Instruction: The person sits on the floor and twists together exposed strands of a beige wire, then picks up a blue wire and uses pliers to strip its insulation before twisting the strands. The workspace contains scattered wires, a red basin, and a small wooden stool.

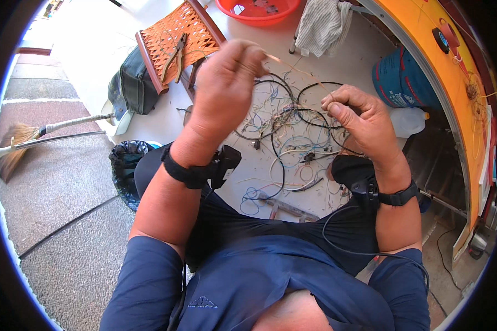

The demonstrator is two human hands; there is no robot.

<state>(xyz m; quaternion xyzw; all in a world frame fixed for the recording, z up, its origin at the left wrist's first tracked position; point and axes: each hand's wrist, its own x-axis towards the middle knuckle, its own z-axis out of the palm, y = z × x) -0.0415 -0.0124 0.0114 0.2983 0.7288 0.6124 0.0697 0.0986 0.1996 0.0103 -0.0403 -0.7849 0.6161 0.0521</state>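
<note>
A thin copper-coloured wire [297,68] stretches between my two raised hands. My left hand [227,76], slightly blurred, is closed on its left end, with the fingertips turned away from view. At the other end, my right hand [358,113] pinches the wire between thumb and forefinger. Beneath them, a tangle of cut coloured wires [269,118] and black cable [282,151] lies on the pale floor among short scraps. A black plug [309,158] sits in the pile. Pliers [176,58] with brown handles rest on an orange woven stool [190,25], left of my left hand.
A bin lined with a black bag [128,165] stands by my left knee, near a broom [20,142] and a dark bag [138,82]. Ahead is a red basin [259,12]. To the right are a blue bucket [401,78], a plastic jug [408,122] and a yellow tabletop [428,45].
</note>
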